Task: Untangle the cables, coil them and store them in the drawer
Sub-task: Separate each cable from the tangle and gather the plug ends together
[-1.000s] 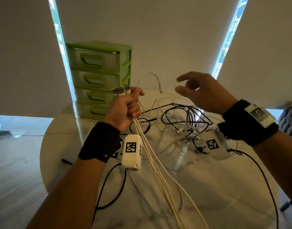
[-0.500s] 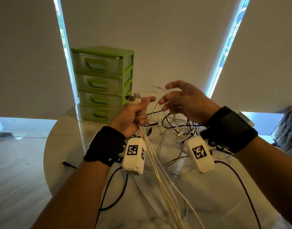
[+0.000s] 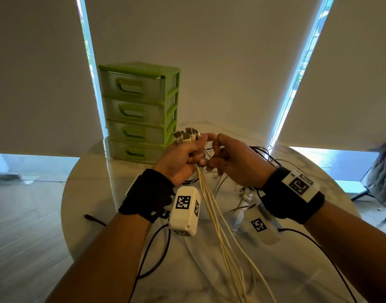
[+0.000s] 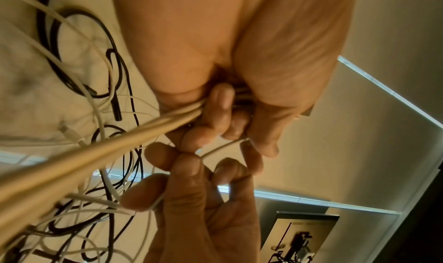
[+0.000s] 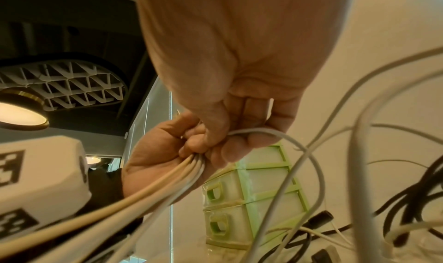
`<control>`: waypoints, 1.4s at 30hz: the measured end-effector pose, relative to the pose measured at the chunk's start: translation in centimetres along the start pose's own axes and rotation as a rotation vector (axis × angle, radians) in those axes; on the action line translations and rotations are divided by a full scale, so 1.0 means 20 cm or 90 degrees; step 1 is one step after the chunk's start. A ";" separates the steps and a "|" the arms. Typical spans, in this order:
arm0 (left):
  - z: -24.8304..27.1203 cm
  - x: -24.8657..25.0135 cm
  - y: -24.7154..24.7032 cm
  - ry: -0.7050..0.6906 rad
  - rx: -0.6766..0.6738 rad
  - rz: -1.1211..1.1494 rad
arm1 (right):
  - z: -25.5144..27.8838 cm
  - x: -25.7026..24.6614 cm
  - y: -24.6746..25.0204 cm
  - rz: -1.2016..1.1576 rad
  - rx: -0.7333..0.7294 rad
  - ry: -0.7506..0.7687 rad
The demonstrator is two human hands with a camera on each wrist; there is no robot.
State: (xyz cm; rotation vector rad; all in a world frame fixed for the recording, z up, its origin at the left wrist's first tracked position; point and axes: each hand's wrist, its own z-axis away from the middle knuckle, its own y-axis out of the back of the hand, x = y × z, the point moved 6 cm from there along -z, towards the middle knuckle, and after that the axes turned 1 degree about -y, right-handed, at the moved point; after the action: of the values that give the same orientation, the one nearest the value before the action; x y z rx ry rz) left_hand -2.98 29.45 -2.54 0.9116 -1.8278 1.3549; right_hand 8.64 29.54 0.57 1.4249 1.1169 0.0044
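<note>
Left hand (image 3: 183,162) clamps the beige USB cable bundle (image 3: 211,206) below its plugs, above table centre. Right hand (image 3: 233,165), at 3 o'clock, pinches a thin white cable (image 5: 266,132). Cables appear light, limp, snag-prone; grip near connectors.

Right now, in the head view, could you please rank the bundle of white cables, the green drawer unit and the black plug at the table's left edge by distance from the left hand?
1. Bundle of white cables: in the left hand, trailing toward the viewer.
2. Green drawer unit: just behind the hand, to its left.
3. Black plug: lower left, by the table edge.
</note>
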 end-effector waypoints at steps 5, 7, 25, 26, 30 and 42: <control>0.00 0.00 0.01 -0.009 0.012 -0.007 | 0.01 0.01 0.02 -0.011 0.004 -0.029; 0.00 0.02 0.02 -0.018 0.028 0.028 | 0.01 0.03 0.04 -0.003 0.006 -0.019; 0.02 0.04 0.00 -0.062 0.058 -0.217 | 0.04 -0.29 0.35 -0.048 0.158 0.152; 0.03 0.02 -0.05 -0.049 0.024 -0.227 | 0.05 -0.35 0.33 -0.040 0.168 0.192; 0.06 0.02 -0.09 -0.024 -0.082 -0.144 | 0.06 -0.43 0.33 -0.081 0.237 0.255; 0.03 0.19 0.15 -0.179 0.271 -0.057 | 0.18 0.12 0.21 0.187 0.004 -0.043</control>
State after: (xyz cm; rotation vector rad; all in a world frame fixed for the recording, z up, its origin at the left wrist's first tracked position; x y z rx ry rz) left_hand -7.53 29.02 -1.02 1.4502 -1.6979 1.6596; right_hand 14.52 29.20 1.49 1.5724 0.8453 0.1597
